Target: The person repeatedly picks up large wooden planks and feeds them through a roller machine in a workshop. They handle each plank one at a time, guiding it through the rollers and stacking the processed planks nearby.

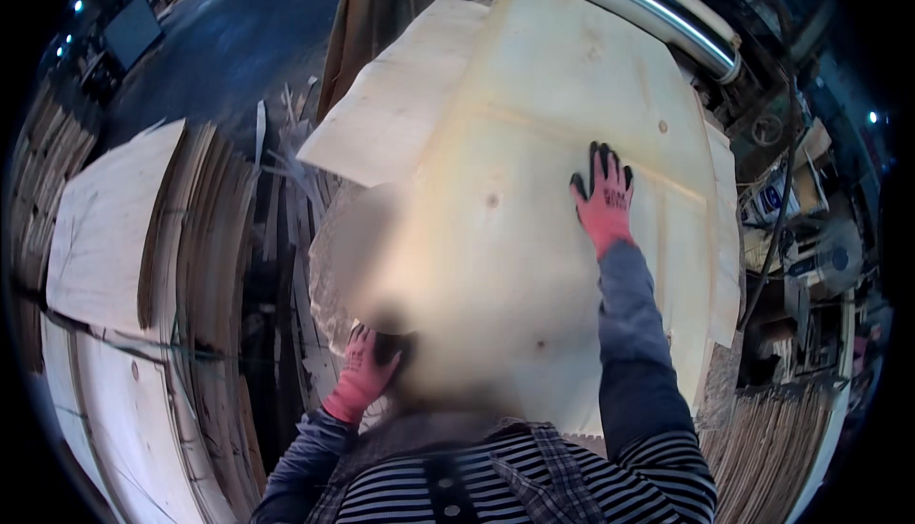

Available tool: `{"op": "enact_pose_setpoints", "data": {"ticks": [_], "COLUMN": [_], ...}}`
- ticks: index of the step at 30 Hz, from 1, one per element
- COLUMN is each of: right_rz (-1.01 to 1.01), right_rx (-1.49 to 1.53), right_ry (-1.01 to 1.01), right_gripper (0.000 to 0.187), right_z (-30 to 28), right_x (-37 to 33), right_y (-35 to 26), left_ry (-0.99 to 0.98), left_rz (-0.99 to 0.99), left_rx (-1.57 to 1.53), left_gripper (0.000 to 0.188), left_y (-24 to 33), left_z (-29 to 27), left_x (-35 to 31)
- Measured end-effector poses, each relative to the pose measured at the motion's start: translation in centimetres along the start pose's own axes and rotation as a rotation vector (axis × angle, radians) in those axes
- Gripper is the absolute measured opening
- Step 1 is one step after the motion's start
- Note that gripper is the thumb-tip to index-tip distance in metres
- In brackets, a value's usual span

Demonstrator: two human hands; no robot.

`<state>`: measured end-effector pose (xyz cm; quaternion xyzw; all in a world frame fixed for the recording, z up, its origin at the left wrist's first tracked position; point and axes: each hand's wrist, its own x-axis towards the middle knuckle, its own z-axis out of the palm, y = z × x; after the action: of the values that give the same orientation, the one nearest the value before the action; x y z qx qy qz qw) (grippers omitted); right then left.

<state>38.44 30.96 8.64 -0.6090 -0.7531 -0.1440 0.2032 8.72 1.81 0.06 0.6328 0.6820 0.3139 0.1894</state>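
A large pale wood veneer sheet [534, 267] with a few knots lies in front of me, on top of other sheets. My right hand [607, 205], in a pink glove with black fingertips, rests flat on it with the fingers spread. My left hand [364, 370], in a matching glove, is at the near left corner of the sheets. A blurred patch covers its fingertips, so I cannot make out whether they grip the edge. Another veneer sheet [400, 86] sticks out at the far left from under the large one.
A long metal roller [648, 0] crosses the far end. Tied stacks of veneer [114, 229] stand on the left, near splintered strips [295, 162]. More stacked sheets [777, 448] stand at lower right, below cluttered boxes [810, 181] and a hanging cable [777, 229].
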Motion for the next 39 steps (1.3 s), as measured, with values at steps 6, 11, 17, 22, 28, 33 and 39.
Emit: {"op": "enact_pose_setpoints", "data": {"ticks": [6, 11, 17, 22, 28, 33, 39], "right_rz": [-0.300, -0.441, -0.123, -0.137, -0.032, -0.044, 0.254], "right_rx": [0.349, 0.022, 0.245, 0.114, 0.003, 0.166, 0.500], "right_ry": [-0.385, -0.449, -0.372, -0.553, -0.667, -0.483, 0.146], "right_gripper": [0.071, 0.083, 0.070, 0.077, 0.096, 0.099, 0.048], "right_z": [-9.0, -10.0, -10.3, -12.3, -10.8, -12.3, -19.5], "right_x": [-17.2, -32.1, -31.2, -30.1, -30.9, -31.1, -28.3], "right_y": [-6.5, -3.3, -2.8, -8.3, -7.7, -6.0, -3.0], "left_ry": [-0.255, 0.227, -0.209, -0.366, -0.294, -0.226, -0.450], "left_rz": [-0.103, 0.339, 0.424, -0.334, -0.457, 0.354, 0.284], "left_rx": [-0.676, 0.043, -0.290, -1.070, -1.135, -0.569, -1.405], "left_gripper": [0.049, 0.053, 0.049, 0.056, 0.057, 0.033, 0.040], "left_y": [2.5, -0.1, -5.3, -1.4, 1.1, 4.0, 14.9], "left_z": [-2.7, -0.3, -0.4, -2.9, -6.1, -7.6, -11.4], "left_x": [0.1, 2.2, 4.7, 5.6, 6.7, 9.1, 11.0]}}
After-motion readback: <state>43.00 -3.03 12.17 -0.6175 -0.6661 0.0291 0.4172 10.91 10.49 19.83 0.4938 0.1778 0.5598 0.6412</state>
